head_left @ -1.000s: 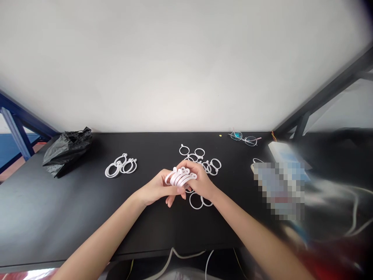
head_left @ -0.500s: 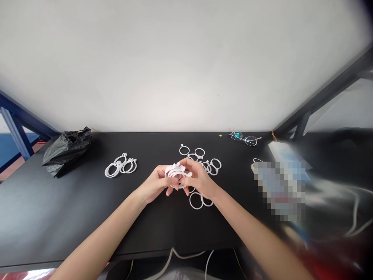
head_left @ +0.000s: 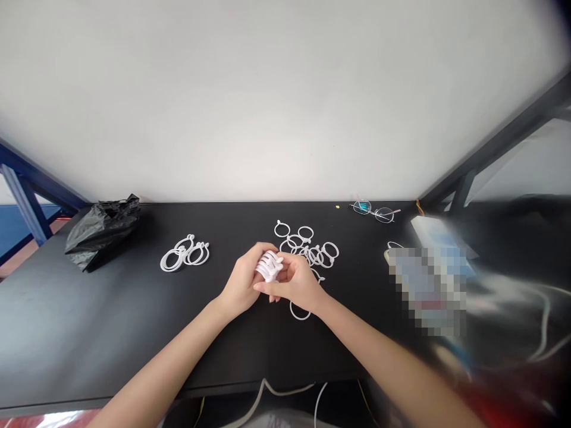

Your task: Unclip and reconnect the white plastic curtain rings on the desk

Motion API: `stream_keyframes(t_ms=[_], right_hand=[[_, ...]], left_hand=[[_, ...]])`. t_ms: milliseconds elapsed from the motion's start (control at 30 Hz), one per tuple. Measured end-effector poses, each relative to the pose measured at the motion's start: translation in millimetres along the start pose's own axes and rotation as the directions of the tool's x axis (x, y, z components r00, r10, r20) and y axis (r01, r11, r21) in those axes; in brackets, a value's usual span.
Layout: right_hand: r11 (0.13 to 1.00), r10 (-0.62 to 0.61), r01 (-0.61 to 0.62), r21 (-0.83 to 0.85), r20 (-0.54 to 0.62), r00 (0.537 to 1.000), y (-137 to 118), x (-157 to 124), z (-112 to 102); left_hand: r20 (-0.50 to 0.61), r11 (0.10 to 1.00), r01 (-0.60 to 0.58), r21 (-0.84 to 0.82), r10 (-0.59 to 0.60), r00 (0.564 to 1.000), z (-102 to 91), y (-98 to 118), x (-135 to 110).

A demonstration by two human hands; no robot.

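Below the near edge of the black table (head_left: 134, 333), pale cables (head_left: 263, 385) hang in view. One loose ring (head_left: 300, 319) lies closest to me on the tabletop, just beside my right wrist. Above the table, my left hand (head_left: 243, 280) is curled around a bundle of white rings (head_left: 269, 266), its grip narrow. My right hand (head_left: 300, 285) meets it from the other side, thumb stretched under the bundle's near side, fingers bent against the small knobs; some fingertips are hidden behind the rings.

I judge the work partway along: several rings sit bunched in my grasp, though their knobs look not quite evenly lined up. Left over are the scattered rings (head_left: 307, 252), overlapping untidily beyond my right hand. Well apart to the left lies a small group of rings (head_left: 184, 252), partly stacked. Farther off are a crumpled black bag (head_left: 104, 232) and the glasses (head_left: 373, 213), near the pale wall (head_left: 285, 119).
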State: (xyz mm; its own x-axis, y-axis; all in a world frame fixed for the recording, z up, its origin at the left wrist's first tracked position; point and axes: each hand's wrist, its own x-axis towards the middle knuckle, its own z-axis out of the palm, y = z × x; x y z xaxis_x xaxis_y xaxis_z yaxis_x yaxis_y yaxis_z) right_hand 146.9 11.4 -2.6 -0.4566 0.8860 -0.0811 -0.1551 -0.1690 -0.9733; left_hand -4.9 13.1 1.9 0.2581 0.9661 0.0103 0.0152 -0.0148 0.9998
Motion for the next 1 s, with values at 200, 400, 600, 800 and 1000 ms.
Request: stream_keyframes(t_ms=[200, 400, 600, 800, 1000], right_hand=[[0.991, 0.072, -0.091, 0.099, 0.176, 0.982, -11, -4, -2], [0.990, 0.073, -0.096, 0.103, 0.206, 0.976, -15, -4, -5], [0.996, 0.084, -0.090, 0.028, 0.179, 0.980, -7, -3, -4], [0.996, 0.048, -0.043, -0.079, 0.061, 0.997, -5, -2, 4], [0.998, 0.053, -0.057, 0.023, 0.143, 0.988, -12, -2, -1]], left_hand=[[0.101, 0.998, 0.006, 0.066, -0.013, 0.995, -4.5, 6, 2], [0.207, 0.999, 0.031, -0.041, -0.022, 0.978, -0.1, 3, 3], [0.312, 0.968, -0.091, 0.233, 0.014, 0.950, -5.8, -1, 0], [0.240, 0.653, -0.254, 0.714, 0.112, 0.964, -13.2, -6, 5], [0.237, 0.812, -0.254, 0.525, 0.148, 0.960, -15.3, -6, 6]])
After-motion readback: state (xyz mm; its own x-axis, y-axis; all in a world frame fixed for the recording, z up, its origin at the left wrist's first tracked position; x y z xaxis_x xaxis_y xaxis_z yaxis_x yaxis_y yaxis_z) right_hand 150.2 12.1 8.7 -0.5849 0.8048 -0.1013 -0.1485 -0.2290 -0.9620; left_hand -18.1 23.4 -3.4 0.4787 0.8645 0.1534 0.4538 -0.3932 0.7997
